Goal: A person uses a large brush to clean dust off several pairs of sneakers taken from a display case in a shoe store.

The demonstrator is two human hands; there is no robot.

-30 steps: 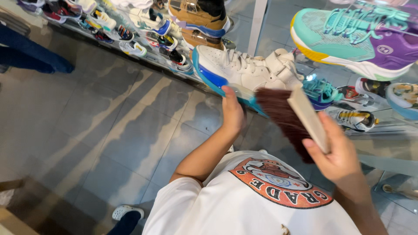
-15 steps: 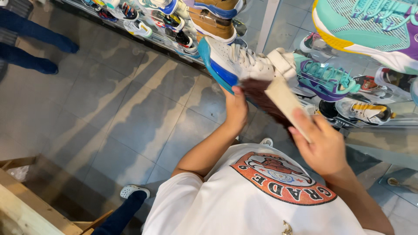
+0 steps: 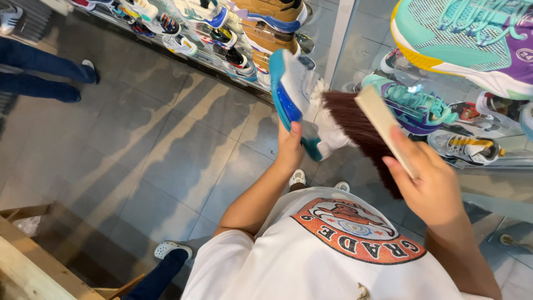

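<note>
My left hand (image 3: 290, 149) grips a white sneaker with a blue sole (image 3: 297, 97), tilted so the sole faces left and the upper faces right. My right hand (image 3: 430, 183) holds a brush with a pale wooden back and dark brown bristles (image 3: 366, 130). The bristles press against the sneaker's white upper. Both hands are raised in front of my chest, over a white shirt with an orange round print.
Glass shelves (image 3: 477, 161) at the right carry several colourful sneakers, including a large teal and purple one (image 3: 472, 39). More shoes line a low display (image 3: 183, 33) along the top. Another person's legs in dark jeans (image 3: 39, 75) stand at left. A wooden frame (image 3: 33, 261) sits bottom left.
The sneaker has turned upright in my left hand, its sole now facing left. The brush has moved in against the shoe's upper. The view has shifted slightly.
</note>
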